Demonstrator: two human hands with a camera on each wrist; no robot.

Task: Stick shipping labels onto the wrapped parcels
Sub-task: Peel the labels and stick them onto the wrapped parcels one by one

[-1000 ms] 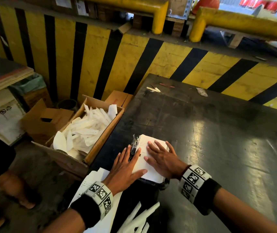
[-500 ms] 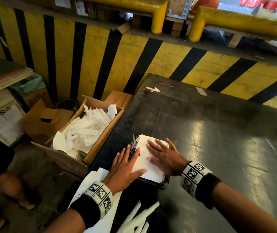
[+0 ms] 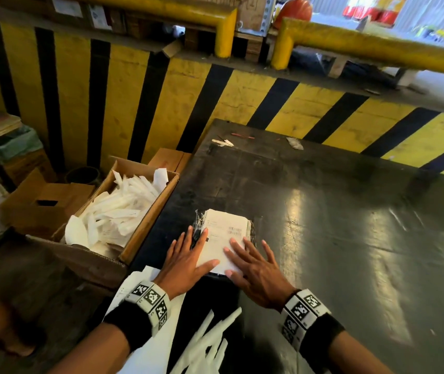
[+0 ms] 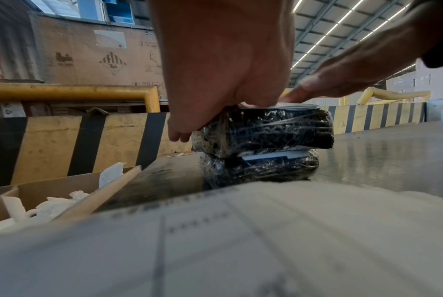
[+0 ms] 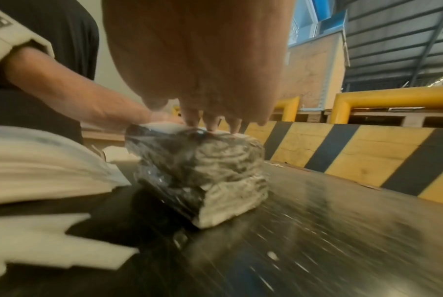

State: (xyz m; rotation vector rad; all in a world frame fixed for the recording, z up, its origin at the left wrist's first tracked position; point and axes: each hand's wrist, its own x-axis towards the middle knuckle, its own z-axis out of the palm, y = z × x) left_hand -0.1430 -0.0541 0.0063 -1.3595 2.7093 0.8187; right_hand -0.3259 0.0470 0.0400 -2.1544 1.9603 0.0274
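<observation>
head view: two black film-wrapped parcels sit stacked near the left front edge of a dark table [image 3: 323, 217]; the top parcel [image 4: 266, 130] rests on the lower parcel [image 4: 258, 170], slightly offset in the left wrist view; a white label [image 3: 223, 236] with a small barcode lies flat on the top parcel, covering most of its upper face; left hand [image 3: 185, 263] lies flat with fingers straight and spread, thumb across the label's near left part, fingers running along the parcel's left edge and over it; it grips nothing; right hand [image 3: 256, 268] also lies flat, fingers straight and fanned, fingertips [image 3: 233, 242] pressing on the label's near right part, the outer fingers reaching past the parcel's right edge; it too holds nothing; the right wrist view is blurred but shows the fingertips down on the top face; both wrists wear black bands with checkered marker tags; a sheaf of white sheets [image 3: 145, 344] hangs over the near table edge under the left forearm, with white paper strips [image 3: 210, 344] just beside it; left of the table a cardboard box [image 3: 150, 222] holds a heap of white backing strips; a smaller box [image 3: 42, 203] stands beyond it; a yellow-and-black striped barrier [image 3: 134, 103] runs behind, topped by yellow rails [image 3: 377, 47]; small scraps [image 3: 223, 142] lie at the far table edge
</observation>
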